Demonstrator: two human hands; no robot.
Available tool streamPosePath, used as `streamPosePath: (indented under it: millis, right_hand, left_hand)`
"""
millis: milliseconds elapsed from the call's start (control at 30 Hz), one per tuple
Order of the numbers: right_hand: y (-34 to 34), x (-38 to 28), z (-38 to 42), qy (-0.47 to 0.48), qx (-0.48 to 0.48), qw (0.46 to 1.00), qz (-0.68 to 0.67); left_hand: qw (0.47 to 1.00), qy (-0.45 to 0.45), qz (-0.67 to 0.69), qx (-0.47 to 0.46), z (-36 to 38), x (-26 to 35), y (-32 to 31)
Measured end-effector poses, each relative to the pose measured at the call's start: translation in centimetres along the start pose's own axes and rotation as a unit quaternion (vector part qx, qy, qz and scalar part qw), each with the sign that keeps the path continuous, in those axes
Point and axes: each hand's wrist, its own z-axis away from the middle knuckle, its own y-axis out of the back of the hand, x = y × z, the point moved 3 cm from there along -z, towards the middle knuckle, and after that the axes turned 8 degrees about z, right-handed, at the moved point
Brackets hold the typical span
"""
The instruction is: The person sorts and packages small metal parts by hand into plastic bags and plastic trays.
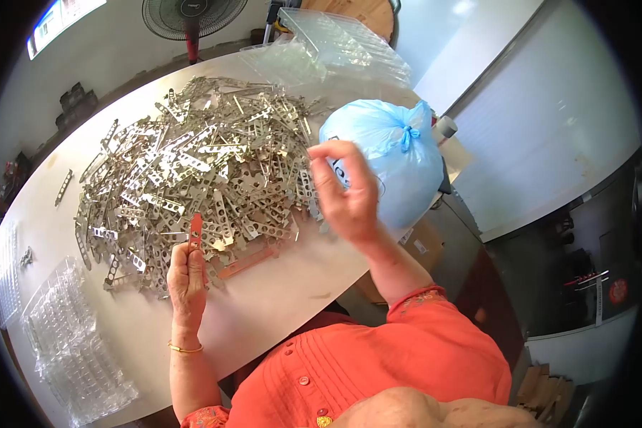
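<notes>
My left hand [187, 282] is closed around the lower end of a flat metal strip with holes [196, 232], which stands upright and looks reddish. It is at the near edge of a large heap of similar perforated metal strips [207, 164]. My right hand [349, 196] is raised at the heap's right side, in front of a knotted blue plastic bag [399, 157]. Its thumb and index fingertip come together in a pinch; whatever is between them is too small to make out. Another reddish strip [248, 263] lies flat on the table near my left hand.
The heap sits on a pale table [292, 292]. Clear plastic trays [75, 349] lie at the near left, and more clear trays [342, 46] are stacked at the back. One loose strip [63, 187] lies left of the heap. A fan [194, 14] stands beyond the table.
</notes>
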Motion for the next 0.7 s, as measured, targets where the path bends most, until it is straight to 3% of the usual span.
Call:
streamPosePath:
  millis: [267,600,700]
  right_hand:
    - [10.1,8.7,-2.2,-0.025,0.072,0.944,0.322]
    - [12.8,11.9,-2.4,-0.103,-0.013,0.927,0.36]
    - [13.0,12.1,-2.2,-0.169,-0.053,0.913,0.368]
  left_hand:
    - [0.999,-0.037,-0.023,0.003,-0.1,0.3,-0.8]
    - [0.999,-0.033,-0.036,-0.002,-0.1,0.3,-0.5]
    - [0.999,-0.029,-0.024,0.0,-0.1,0.4,-0.5]
